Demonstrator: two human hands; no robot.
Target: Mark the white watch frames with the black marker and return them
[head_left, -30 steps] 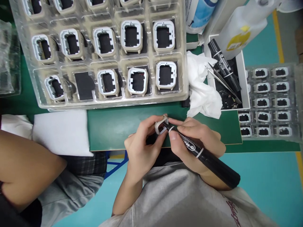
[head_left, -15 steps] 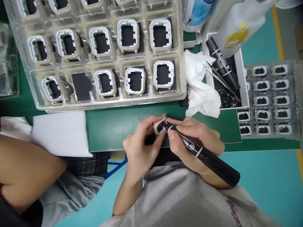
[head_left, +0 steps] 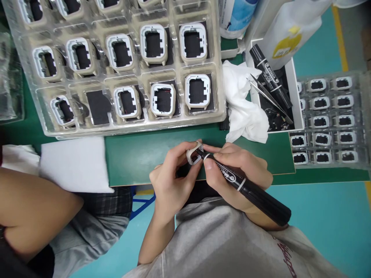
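Between the thumb and fingers of my left hand is a small beige watch-case frame, tilted up with its opening facing right. My right hand grips a black marker pen like a writing tool. The marker's tip reaches into the frame's opening; whether it touches the inner wall I cannot tell. Both hands are close together over the front edge of the green table. Beyond them, a clear plastic tray holds rows of similar frames, and one front-row pocket shows only its black pad.
Right of the tray lie crumpled white tissue and a white box with another marker and tweezers. A bottle stands behind. A second tray sits far right. Another person's arm is at left, near white cloth.
The whole view has shifted slightly, with the tray and box appearing a little further left. My hands keep the same hold, the marker tip still inside the frame.
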